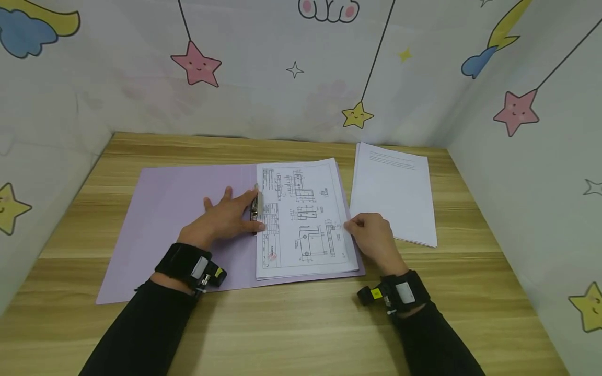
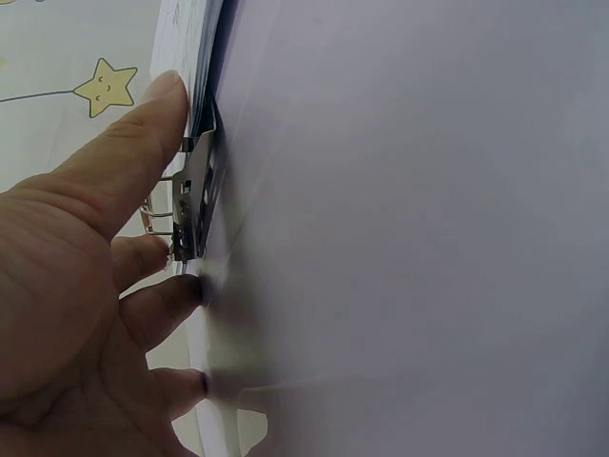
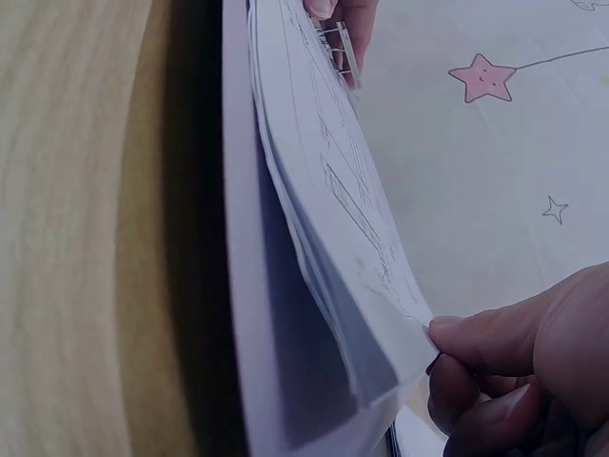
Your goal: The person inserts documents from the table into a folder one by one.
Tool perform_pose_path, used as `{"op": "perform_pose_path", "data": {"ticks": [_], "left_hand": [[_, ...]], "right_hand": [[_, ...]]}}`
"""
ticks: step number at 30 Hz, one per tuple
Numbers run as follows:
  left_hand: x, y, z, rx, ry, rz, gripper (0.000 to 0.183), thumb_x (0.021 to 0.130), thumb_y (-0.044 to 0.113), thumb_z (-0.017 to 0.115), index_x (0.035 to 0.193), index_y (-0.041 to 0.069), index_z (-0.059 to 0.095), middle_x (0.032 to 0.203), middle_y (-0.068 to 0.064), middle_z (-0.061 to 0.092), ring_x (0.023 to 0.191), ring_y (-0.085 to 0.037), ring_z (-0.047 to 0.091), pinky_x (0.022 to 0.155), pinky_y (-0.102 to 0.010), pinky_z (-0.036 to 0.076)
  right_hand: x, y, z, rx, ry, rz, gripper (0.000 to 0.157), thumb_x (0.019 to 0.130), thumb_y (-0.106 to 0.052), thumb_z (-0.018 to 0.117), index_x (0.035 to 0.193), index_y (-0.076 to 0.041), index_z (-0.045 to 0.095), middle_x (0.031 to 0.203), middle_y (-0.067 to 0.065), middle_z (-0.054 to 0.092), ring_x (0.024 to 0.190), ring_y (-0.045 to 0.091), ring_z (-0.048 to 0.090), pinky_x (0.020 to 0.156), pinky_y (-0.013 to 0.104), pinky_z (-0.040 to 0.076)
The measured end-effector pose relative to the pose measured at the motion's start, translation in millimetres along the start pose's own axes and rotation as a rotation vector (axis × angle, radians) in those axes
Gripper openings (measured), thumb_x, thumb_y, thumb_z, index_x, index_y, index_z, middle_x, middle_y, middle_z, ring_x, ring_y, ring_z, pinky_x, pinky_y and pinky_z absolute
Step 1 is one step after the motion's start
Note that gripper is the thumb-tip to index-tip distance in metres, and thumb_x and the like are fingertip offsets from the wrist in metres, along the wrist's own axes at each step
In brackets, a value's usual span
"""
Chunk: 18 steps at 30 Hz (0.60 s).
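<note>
The purple folder (image 1: 174, 193) lies spread flat on the wooden table (image 1: 291, 324), its bare cover to the left, giving the work a steady base. Near the fold, the left hand (image 1: 221, 219) has its fingers spread, gripping nothing; thumb and forefinger touch around the metal clip (image 1: 255, 208), presumably to steady that edge. Right of the clip, the printed drawing sheets (image 1: 305, 214) rest on the folder's other half. At their outer edge, the right hand (image 1: 373, 237) pinches paper between thumb and curled forefinger, lifting it slightly, probably to control the sheets. Just beyond, a separate paper stack (image 1: 395, 193) sits apart, seemingly within easy reach.
</note>
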<state>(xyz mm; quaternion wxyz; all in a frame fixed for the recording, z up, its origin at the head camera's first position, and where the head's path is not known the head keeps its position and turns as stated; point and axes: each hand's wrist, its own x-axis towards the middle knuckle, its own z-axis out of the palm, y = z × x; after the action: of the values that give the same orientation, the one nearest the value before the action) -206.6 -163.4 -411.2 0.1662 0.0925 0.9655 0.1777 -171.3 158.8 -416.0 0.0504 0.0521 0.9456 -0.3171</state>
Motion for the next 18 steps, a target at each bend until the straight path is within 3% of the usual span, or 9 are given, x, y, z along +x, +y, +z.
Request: {"op": "perform_pose_path", "data": {"ticks": [18], "left_hand": [[2.2,-1.7,-0.2,0.003,-0.002,0.007,0.1,0.062,0.069,0.057,0.143,0.03,0.012,0.15,-0.006,0.025,0.136,-0.04,-0.004,0.096,-0.078,-0.007]], "right_hand": [[3.0,-0.1,-2.3,-0.04,-0.035,-0.014,0.02,0.083,-0.028,0.057,0.081,-0.011,0.068,0.076,0.007,0.066,0.063,0.018,0.055,0.051,0.03,0.045]]}}
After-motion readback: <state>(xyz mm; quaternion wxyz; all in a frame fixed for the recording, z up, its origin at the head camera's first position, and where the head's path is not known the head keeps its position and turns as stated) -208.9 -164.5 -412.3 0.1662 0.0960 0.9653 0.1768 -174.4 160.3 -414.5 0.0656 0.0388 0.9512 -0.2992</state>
